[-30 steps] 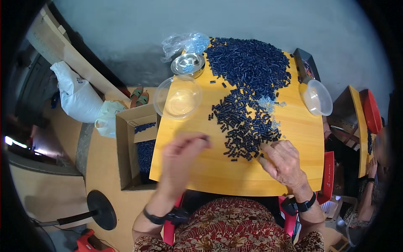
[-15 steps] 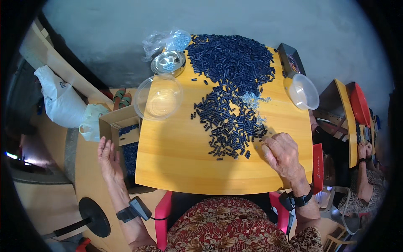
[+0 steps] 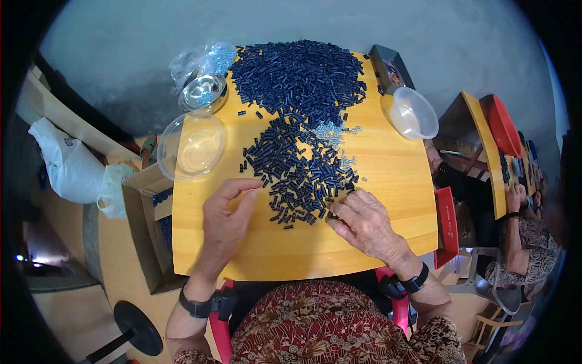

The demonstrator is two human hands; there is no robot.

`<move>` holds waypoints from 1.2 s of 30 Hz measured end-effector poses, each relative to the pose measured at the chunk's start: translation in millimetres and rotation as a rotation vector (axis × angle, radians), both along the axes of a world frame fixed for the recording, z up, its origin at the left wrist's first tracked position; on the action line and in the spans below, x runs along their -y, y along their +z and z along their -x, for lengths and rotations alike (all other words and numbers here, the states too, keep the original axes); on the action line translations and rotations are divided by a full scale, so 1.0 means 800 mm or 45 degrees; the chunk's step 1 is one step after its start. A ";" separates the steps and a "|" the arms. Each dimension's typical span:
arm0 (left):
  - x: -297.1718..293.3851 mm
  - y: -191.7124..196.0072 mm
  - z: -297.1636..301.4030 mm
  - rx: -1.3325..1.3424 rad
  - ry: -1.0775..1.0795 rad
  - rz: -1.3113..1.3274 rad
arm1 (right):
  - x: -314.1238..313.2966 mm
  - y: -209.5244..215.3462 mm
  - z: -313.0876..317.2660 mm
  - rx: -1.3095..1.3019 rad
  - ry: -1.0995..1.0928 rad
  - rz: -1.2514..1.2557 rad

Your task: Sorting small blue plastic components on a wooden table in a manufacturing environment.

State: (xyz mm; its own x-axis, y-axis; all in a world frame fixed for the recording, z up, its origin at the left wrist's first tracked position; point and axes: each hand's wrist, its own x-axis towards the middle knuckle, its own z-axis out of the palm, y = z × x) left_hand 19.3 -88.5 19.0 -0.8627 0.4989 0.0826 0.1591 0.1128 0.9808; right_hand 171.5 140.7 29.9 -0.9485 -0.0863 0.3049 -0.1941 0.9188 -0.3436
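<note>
The yellow table [image 3: 388,182] carries a large heap of small dark blue pieces [image 3: 300,79], tapering to a loose spread [image 3: 297,176] near the person. Judged step: picking pieces from the near edge of the spread. The next pick appears to call for a fingertip pinch on a single piece. The left hand [image 3: 227,221] lies open, palm down, fingers extended toward the spread's left edge. The right hand [image 3: 364,221] is curled, fingertips at the spread's near edge; whether they grip a piece cannot be told. A clear bowl [image 3: 191,145] sits at left.
</note>
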 end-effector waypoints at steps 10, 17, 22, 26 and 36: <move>-0.036 0.002 -0.022 0.038 -0.040 0.128 | -0.010 -0.011 0.001 -0.067 0.001 -0.079; -0.055 0.007 -0.046 0.163 -0.167 0.008 | -0.006 0.002 0.008 -0.290 -0.030 0.143; -0.078 0.010 -0.065 0.652 -0.340 -0.264 | 0.006 0.018 0.008 -0.302 0.080 0.305; -0.076 0.002 -0.066 0.675 -0.401 -0.184 | 0.008 0.019 0.000 -0.300 0.039 0.403; -0.079 -0.007 -0.069 1.014 -0.421 -0.391 | 0.004 0.022 -0.008 -0.272 -0.027 0.515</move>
State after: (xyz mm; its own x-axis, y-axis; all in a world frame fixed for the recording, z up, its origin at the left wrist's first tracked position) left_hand 74.2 -25.4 13.8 -0.5389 0.7850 -0.3057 -0.5995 -0.1024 0.7938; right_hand 178.1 137.3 47.3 -0.8610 0.0989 0.4988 -0.2820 0.7234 -0.6302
